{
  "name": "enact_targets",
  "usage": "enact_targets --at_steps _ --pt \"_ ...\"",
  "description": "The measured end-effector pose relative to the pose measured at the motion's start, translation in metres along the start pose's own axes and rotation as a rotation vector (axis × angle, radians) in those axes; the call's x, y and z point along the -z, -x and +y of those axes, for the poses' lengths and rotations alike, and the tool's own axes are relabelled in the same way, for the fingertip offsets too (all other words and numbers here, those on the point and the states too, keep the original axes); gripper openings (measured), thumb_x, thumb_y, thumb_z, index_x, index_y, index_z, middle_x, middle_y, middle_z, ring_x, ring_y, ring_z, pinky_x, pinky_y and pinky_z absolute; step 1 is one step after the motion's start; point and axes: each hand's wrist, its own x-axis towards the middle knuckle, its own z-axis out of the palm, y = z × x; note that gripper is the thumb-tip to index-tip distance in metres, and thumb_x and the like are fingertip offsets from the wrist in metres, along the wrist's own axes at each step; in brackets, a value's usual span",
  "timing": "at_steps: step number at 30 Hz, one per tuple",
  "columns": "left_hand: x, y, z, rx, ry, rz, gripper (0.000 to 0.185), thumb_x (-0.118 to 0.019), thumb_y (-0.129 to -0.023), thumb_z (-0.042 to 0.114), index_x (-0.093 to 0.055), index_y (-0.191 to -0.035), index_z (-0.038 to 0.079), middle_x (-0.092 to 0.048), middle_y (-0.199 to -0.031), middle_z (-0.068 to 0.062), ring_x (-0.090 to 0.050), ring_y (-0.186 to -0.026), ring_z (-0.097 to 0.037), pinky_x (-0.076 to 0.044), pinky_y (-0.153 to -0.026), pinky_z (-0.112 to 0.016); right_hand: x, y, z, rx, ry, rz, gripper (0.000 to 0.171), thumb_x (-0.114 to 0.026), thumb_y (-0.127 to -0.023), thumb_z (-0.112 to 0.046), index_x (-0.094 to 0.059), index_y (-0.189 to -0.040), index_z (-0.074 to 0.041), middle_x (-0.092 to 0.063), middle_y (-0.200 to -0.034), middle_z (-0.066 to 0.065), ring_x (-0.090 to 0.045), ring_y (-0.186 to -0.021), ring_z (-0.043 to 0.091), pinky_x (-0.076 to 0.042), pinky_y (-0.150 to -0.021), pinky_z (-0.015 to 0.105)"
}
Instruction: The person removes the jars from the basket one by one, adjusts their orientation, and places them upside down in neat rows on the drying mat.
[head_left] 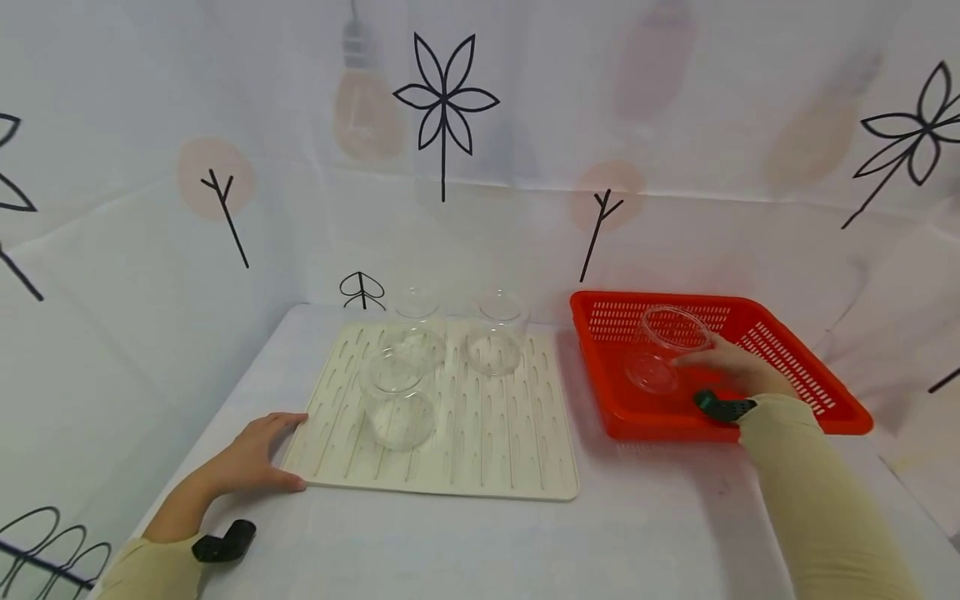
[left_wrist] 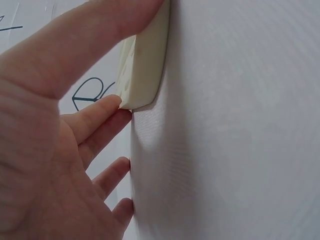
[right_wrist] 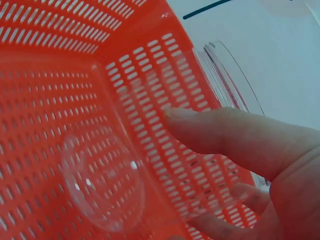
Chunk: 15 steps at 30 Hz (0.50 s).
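My left hand (head_left: 258, 454) rests at the left edge of a cream drying mat (head_left: 480, 475), its fingers and thumb spread and touching the rim near the front corner. In the left wrist view, the fingertips lie right at the side of the mat (left_wrist: 147, 70). Over at the right, my right hand (head_left: 727, 367) grips a clear jar (head_left: 651, 354) inside a red basket (head_left: 615, 417). Thumb and fingers go round the jar's wall below its ringed rim. The jar's round base (right_wrist: 102, 185) faces the basket floor, tilted, in the right wrist view.
On the mat stand three more clear jars: a front-left jar (head_left: 400, 408), a back-left jar (head_left: 417, 325) and a back-right jar (head_left: 495, 342). A white patterned cloth (head_left: 480, 225) hangs behind the white table (head_left: 480, 550).
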Motion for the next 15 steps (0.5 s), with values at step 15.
enact_targets --at_steps 15 --pt "-0.0004 -0.0002 -0.0005 0.003 0.008 -0.006 0.099 -0.085 -0.056 0.048 -0.044 -0.132 0.0 -0.042 -0.13 -0.026 -0.033 -0.12 -0.048 -0.03 -0.093 -0.065 -0.008 -0.0071 -0.0052 0.0 -0.093 0.115 0.108 -0.062 -0.087 -0.045 0.022 -0.139 -0.003 -0.002 -0.144 0.024 -0.027 -0.124 0.042 -0.043 -0.093 0.047"
